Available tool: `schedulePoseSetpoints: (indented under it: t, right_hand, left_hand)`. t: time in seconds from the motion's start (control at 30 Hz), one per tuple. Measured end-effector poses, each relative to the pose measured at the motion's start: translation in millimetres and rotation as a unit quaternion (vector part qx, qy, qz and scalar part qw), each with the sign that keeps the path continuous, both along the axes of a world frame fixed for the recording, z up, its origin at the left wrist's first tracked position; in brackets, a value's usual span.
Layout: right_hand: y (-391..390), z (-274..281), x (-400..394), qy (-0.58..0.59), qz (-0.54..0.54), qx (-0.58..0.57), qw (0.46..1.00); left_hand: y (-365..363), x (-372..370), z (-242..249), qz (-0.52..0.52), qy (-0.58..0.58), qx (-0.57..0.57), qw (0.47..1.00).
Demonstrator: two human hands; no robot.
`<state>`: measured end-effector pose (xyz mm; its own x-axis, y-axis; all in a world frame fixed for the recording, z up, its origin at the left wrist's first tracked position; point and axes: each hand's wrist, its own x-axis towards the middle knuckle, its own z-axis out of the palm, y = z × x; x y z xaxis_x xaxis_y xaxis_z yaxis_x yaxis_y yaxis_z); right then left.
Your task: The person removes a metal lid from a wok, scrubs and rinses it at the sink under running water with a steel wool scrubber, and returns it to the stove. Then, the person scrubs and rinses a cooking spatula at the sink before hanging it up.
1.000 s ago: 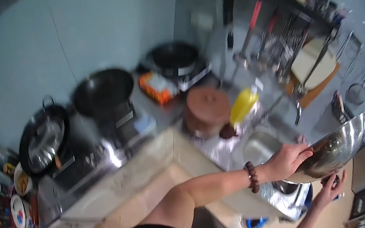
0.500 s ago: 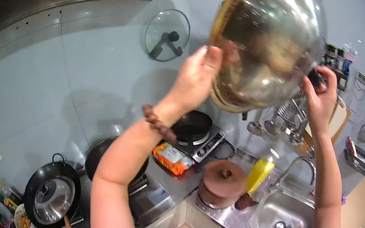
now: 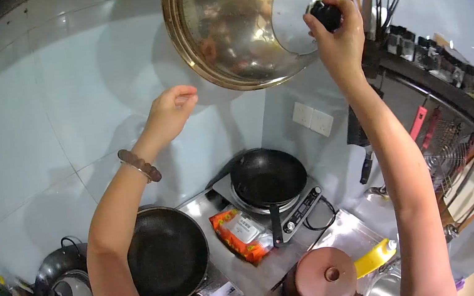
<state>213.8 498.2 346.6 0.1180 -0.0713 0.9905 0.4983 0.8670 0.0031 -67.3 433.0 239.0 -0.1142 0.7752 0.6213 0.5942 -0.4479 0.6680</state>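
Note:
A large metal lid (image 3: 228, 18) with a round glass centre is raised high against the corner of the wall. My right hand (image 3: 337, 24) grips its black knob (image 3: 326, 15). My left hand (image 3: 173, 110), a beaded bracelet on its wrist, is off the lid, just below and left of the rim. Its fingers are loosely curled, with a gap to the thumb and nothing between them. The lid blocks the wall behind it, so I cannot see the smaller glass lid there.
Below are a frying pan (image 3: 168, 253), a smaller black pan (image 3: 268, 175) on a portable cooker, an orange packet (image 3: 240, 235) and a brown lidded pot (image 3: 325, 279). A lidded wok (image 3: 59, 265) stands left. Along the right wall runs a spice shelf (image 3: 433, 84) with knives and utensils hanging beneath.
The lid has moved up and left and turned, bringing its knob and glass centre into view. My left hand has let go of the rim and dropped leftward. The view has shifted.

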Motion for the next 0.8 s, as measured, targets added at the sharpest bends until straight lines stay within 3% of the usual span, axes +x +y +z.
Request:
schedulePoseSetpoints:
  t: [0.13, 0.2, 0.27, 0.3, 0.33, 0.4, 0.5, 0.57, 0.63, 0.67, 0.7, 0.73, 0.8]
  right_hand:
    - [23.2, -21.0, -2.8, -0.037, 0.006, -0.019, 0.999]
    - [9.9, -36.4, 2.2, -0.095, 0.068, -0.109, 0.987]
    - [9.9, -54.7, 8.7, -0.095, 0.151, -0.107, 0.978]
    - [4.3, -62.1, 11.2, -0.088, 0.16, -0.139, 0.973]
    - [-6.8, -67.6, 12.1, -0.088, 0.095, -0.167, 0.978]
    - [-11.2, -80.4, 17.8, -0.103, 0.092, -0.198, 0.97]
    - [-3.6, -97.8, 44.1, -0.195, 0.049, -0.213, 0.956]
    - [-4.2, -109.2, 51.8, -0.203, 0.09, -0.286, 0.932]
    - [30.0, -123.0, 76.5, -0.248, 0.102, -0.259, 0.928]
    - [34.8, -126.5, 79.3, -0.257, 0.164, -0.315, 0.899]
    - [37.6, -125.6, 78.8, -0.305, 0.139, -0.325, 0.884]
    - [43.0, -126.3, 79.2, -0.346, 0.101, -0.332, 0.872]
    - [53.2, -135.0, 63.8, -0.34, 0.149, -0.303, 0.878]
  left_hand:
    - [26.6, -15.9, -30.2, 0.0, 0.102, -0.023, 0.995]
    - [24.3, -15.2, -38.8, -0.052, 0.129, -0.072, 0.988]
    - [22.5, -18.2, -58.5, -0.094, 0.161, -0.122, 0.975]
    - [18.6, -19.0, -65.0, -0.129, 0.209, -0.13, 0.961]
    - [9.9, -17.7, -68.6, -0.123, 0.2, -0.139, 0.962]
    - [-15.7, -12.7, -74.5, -0.206, 0.302, -0.27, 0.891]
    - [-54.0, 4.3, -89.6, -0.281, 0.426, -0.286, 0.811]
    - [-90.7, 16.9, -103.3, -0.314, 0.425, -0.236, 0.815]
    - [-146.1, 34.1, -86.8, -0.31, 0.485, -0.246, 0.78]
    - [-179.5, 38.2, -90.3, -0.273, 0.467, -0.229, 0.809]
    - [-219.2, 45.1, -83.9, -0.247, 0.461, -0.25, 0.815]
    - [-263.8, 56.1, -82.1, -0.231, 0.395, -0.212, 0.864]
    - [-342.6, 81.6, -86.8, -0.155, 0.333, -0.248, 0.896]
